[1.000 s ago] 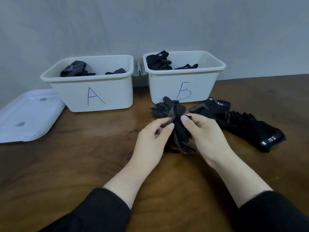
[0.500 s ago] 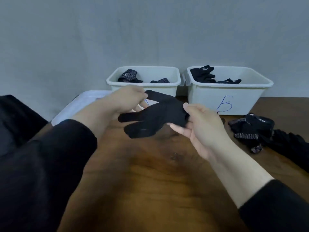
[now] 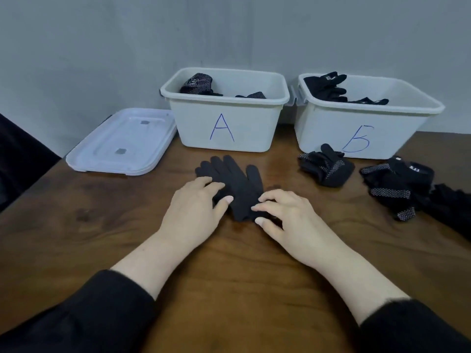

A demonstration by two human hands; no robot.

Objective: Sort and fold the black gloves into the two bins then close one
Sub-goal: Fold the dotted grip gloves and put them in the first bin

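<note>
A plain black glove (image 3: pixel 237 182) lies flat on the wooden table in front of bin A (image 3: pixel 254 133), its fingers pointing away from me. My left hand (image 3: pixel 193 212) rests flat on the glove's left side. At the cuff end, my right hand (image 3: pixel 288 220) pinches the glove with curled fingers and thumb. Bin A holds dotted black gloves (image 3: pixel 196 84). Bin B (image 3: pixel 323 128), to its right, holds plain black gloves (image 3: pixel 327 86). Both bins are uncovered.
A white lid (image 3: pixel 122 141) lies on the table left of bin A. In front of bin B sits a dotted glove (image 3: pixel 326 168), with a pile of several more black gloves (image 3: pixel 397 184) toward the right edge. A dark object stands at the far left.
The glove that both hands held up in the air half a second ago now lies spread flat on the table. Both hands have come down onto it.
</note>
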